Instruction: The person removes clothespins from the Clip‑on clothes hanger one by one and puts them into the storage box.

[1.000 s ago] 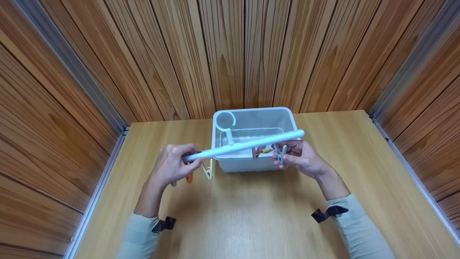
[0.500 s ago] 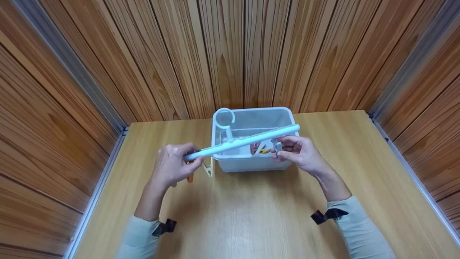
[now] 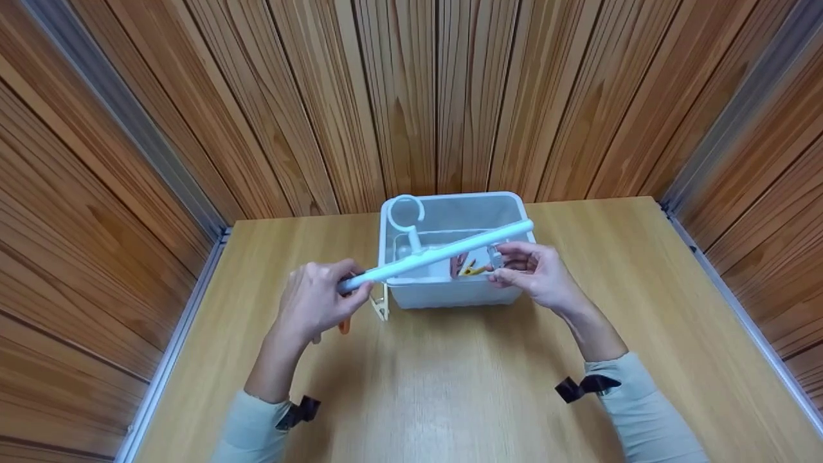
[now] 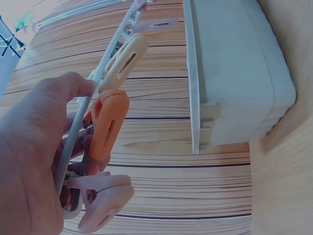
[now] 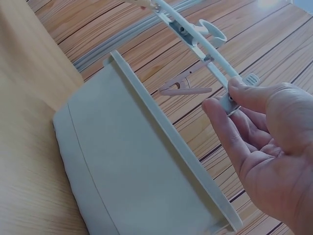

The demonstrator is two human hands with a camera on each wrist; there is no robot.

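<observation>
A light blue bar hanger [image 3: 443,251] with a round hook [image 3: 391,222] is held above a plastic bin, its right end higher. My left hand [image 3: 315,299] grips its left end, thumb on top. In the left wrist view, cream [image 4: 126,61], orange [image 4: 108,122] and pale pink [image 4: 105,200] clothespins hang from the bar beside that hand. Near the right end, my right hand [image 3: 543,273] pinches a grey-blue clothespin [image 3: 495,256] between thumb and fingers, close against the bar's underside. A pinkish clothespin [image 5: 178,88] hangs further along the bar. Whether the pinched one is fastened is unclear.
The pale rectangular bin [image 3: 453,296] stands at the back of the wooden table [image 3: 424,386], under the hanger. Inside it lies a yellow clothespin [image 3: 474,270]. Wood-panelled walls [image 3: 411,96] rise behind and on both sides.
The grey-blue clothespin, first hanging with its legs spread, is now squeezed and turned in my right hand. The hanger's right end has shifted slightly left and up; my left hand has moved slightly right.
</observation>
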